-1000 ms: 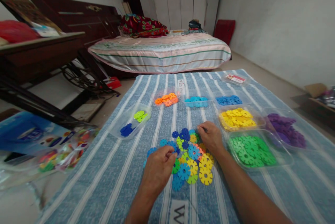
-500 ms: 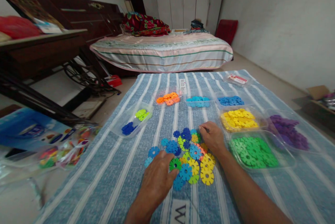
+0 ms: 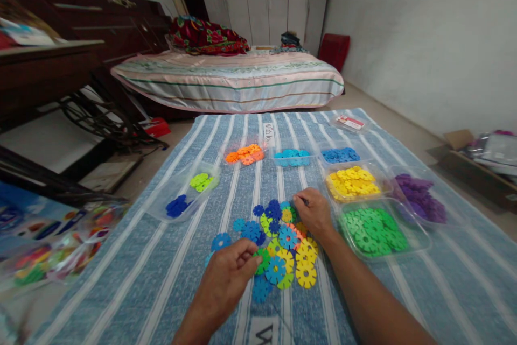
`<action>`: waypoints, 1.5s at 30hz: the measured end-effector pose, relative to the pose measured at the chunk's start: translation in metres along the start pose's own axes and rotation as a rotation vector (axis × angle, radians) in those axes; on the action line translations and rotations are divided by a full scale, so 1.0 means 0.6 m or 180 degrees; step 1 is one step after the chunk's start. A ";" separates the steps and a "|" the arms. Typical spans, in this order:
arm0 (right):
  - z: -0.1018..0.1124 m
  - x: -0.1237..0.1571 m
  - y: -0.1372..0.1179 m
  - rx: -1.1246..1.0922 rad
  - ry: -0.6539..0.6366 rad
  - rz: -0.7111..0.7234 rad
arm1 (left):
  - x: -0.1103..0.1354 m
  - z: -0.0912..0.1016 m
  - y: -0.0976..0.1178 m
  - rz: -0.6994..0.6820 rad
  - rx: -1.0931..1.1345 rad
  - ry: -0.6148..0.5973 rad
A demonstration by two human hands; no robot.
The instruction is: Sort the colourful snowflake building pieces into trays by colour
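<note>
Discs lying loose, left hand pinching a green disc, right hand curling at the discs' far right, contents unclear.

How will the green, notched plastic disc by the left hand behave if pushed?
The green, notched plastic disc looks flat, so it would probably slide, not roll. Its uncurled outline suggests stiffness. The blue, notched plastic disc close against it might shift.

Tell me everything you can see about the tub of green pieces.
The tub is a transparent box, apparently plastic, with rounded corners, open at the top. It sits on the striped cloth, to the right of the right forearm. Green notched discs lie piled in it, mostly toward its left side. The tub of yellow pieces stands just behind it; I can't tell whether they touch.
</note>
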State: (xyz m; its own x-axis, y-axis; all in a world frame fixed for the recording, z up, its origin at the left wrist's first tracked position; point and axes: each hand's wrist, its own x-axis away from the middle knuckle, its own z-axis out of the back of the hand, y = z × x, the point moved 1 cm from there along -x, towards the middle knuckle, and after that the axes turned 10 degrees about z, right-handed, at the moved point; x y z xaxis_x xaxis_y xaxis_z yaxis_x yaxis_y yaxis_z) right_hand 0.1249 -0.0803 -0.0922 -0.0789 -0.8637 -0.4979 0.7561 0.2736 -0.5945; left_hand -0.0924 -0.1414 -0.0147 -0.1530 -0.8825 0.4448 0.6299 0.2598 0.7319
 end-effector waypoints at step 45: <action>0.001 0.005 0.001 -0.0059 -0.0067 -0.0007 | 0.022 -0.054 0.006 -0.0408 -0.1273 0.0322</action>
State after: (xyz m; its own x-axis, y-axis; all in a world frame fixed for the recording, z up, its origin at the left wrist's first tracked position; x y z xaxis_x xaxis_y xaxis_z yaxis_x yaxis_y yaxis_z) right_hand 0.1254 -0.0831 -0.0938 -0.0666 -0.8730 -0.4832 0.7438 0.2794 -0.6072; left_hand -0.0675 -0.1651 -0.0231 -0.1863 -0.9369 0.2958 0.8593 -0.0094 0.5114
